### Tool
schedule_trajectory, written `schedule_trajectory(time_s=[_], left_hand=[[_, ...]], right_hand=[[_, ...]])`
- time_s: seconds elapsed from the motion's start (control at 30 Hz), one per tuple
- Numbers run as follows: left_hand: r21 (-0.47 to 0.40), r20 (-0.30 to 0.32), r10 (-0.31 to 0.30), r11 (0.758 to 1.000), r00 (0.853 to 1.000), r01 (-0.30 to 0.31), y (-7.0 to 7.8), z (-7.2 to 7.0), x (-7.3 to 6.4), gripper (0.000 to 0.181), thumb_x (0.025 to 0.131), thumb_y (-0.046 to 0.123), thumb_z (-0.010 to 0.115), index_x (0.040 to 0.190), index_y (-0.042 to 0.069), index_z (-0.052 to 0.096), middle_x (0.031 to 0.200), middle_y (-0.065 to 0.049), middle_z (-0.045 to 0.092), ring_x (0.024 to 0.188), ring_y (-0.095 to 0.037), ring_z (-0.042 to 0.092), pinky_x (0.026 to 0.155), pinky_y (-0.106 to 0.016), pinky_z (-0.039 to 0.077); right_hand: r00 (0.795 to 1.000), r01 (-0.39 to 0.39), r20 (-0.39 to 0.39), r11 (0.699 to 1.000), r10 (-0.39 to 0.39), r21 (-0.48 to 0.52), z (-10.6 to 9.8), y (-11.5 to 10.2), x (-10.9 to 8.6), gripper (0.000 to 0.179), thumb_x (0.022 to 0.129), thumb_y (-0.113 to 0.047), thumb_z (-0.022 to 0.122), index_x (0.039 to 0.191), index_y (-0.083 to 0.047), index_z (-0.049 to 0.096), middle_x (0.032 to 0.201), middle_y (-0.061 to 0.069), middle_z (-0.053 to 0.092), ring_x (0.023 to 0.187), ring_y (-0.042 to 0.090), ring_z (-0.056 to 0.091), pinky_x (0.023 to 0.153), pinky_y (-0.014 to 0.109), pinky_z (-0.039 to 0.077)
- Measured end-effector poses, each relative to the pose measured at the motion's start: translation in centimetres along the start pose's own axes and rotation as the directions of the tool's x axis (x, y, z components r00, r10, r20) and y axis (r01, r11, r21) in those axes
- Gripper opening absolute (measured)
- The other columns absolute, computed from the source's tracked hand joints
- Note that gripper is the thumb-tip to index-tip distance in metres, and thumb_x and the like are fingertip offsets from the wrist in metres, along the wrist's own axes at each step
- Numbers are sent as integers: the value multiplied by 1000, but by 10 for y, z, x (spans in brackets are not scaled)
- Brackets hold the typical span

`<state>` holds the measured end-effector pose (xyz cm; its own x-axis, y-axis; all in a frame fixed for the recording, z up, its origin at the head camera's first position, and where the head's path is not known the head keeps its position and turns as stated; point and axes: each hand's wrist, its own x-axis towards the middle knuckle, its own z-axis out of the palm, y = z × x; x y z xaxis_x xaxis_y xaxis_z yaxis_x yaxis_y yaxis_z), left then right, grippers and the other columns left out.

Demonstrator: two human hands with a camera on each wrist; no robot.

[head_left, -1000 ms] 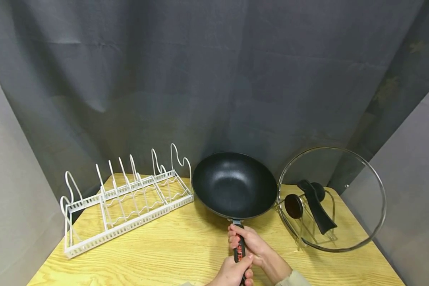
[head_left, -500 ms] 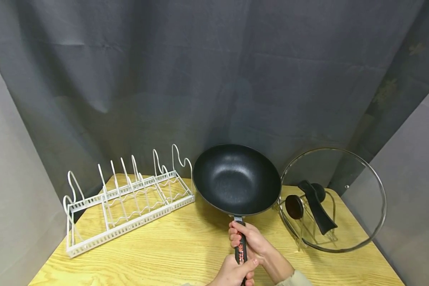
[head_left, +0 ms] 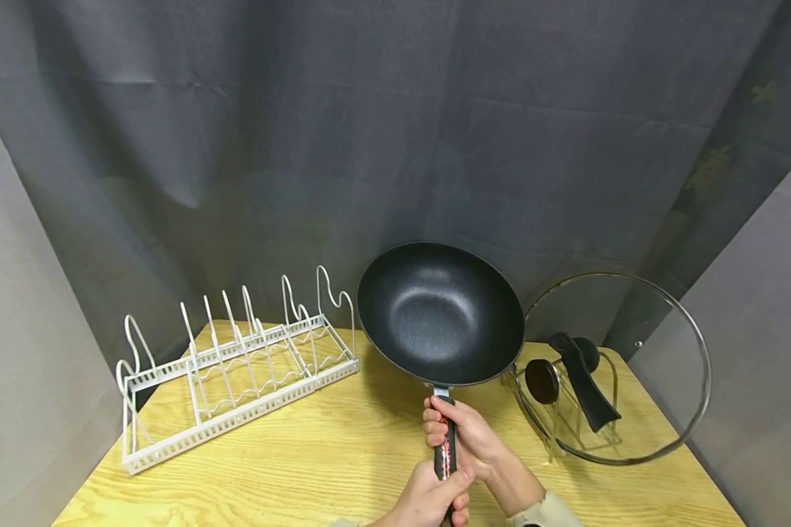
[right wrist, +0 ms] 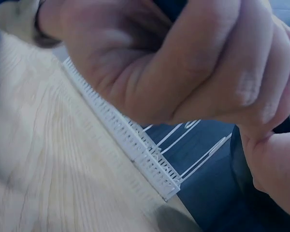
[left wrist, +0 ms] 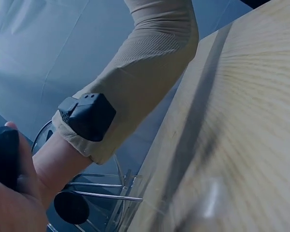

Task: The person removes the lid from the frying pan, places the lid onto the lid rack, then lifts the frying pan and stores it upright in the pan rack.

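Note:
A black wok (head_left: 442, 315) is held in front of me, its bowl tilted so the inside faces me. Both hands wrap its black handle (head_left: 445, 457), which bears red lettering. My right hand (head_left: 471, 439) grips the upper part, close to the metal joint below the bowl. Lower down, my left hand (head_left: 428, 494) holds the handle's end, thumb laid across it. In the right wrist view, the left hand (right wrist: 198, 63) fills the upper middle with its fingers curled. The left wrist view catches the right forearm in its sleeve (left wrist: 135, 87), with a black wrist camera (left wrist: 93, 116) on it.
To the left on the wooden table (head_left: 270, 468) stands a white wire rack (head_left: 237, 395) with upright dividers. At the right, a large glass lid (head_left: 659, 380) with a black handle (head_left: 583, 380) leans on a small wire stand. A grey curtain (head_left: 395, 146) hangs behind.
The wok's bowl has risen and tipped further toward me, its underside moving up from the tabletop. Both hands have kept their grip, the right one shifting slightly upward.

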<state>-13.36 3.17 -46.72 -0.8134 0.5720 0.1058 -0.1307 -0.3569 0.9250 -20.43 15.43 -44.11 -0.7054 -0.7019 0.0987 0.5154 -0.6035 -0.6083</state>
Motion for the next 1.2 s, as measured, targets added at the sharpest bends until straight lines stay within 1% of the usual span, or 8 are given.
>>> schedule_trajectory(time_s=[0.17,0.23,0.3,0.43,0.63,0.83,1.0,1.2], left_hand=[[-57,35,2,998,999,0,9,0,1,20,98,15,52,96,-5,52,58,6,43,45,0,48,49,-18,48],[-79,50,5,997,999,-1,12,-1,2,19,98,15,51,95,-5,51,57,6,42,45,-1,48,48,-19,49],[-90,62,6,996,998,0,15,-2,2,14,99,14,50,89,5,47,57,7,42,45,-1,48,48,-20,49],[-80,70,20,997,997,-14,19,-3,3,23,99,15,49,77,8,45,56,8,45,44,-1,49,48,-21,50],[-60,55,34,998,998,-31,22,-4,3,45,98,14,51,73,-19,33,54,8,50,45,0,53,49,-20,51],[-44,11,-60,997,998,60,27,-5,2,23,94,14,55,72,8,50,56,8,52,46,-2,55,51,-21,51],[-43,-52,-115,993,992,112,27,-5,2,24,92,15,56,69,10,54,54,7,53,45,-3,55,50,-21,51],[-27,-135,-137,990,981,135,25,-5,1,24,91,15,56,68,8,56,55,5,53,45,-5,55,50,-21,51]], right_hand=[[997,-33,76,996,26,86,1,-5,5,27,106,-18,22,101,-7,46,79,-4,46,65,3,40,60,14,39],[995,-23,97,998,17,54,2,-6,8,28,106,-17,22,99,-8,47,78,-4,45,65,2,39,60,14,39],[994,-1,112,1000,1,1,4,-7,11,29,106,-14,20,96,-9,47,77,-5,44,64,2,39,60,14,40],[992,60,118,992,-47,-108,8,-8,15,31,105,-10,17,92,-9,45,76,-6,42,63,2,39,58,13,41],[991,116,88,966,-98,-232,13,-7,19,28,105,-7,21,92,-9,46,75,-6,45,61,0,43,56,12,42],[992,120,80,946,-101,-300,14,-6,21,28,104,-5,24,89,-10,47,73,-7,46,61,0,45,56,12,43],[992,123,29,912,-121,-391,15,-5,23,24,104,-7,29,86,-10,46,71,-7,44,58,1,44,54,13,42],[989,110,-17,819,-145,-563,16,-6,25,22,103,-10,37,82,-8,44,70,-4,43,56,4,45,54,17,42]])
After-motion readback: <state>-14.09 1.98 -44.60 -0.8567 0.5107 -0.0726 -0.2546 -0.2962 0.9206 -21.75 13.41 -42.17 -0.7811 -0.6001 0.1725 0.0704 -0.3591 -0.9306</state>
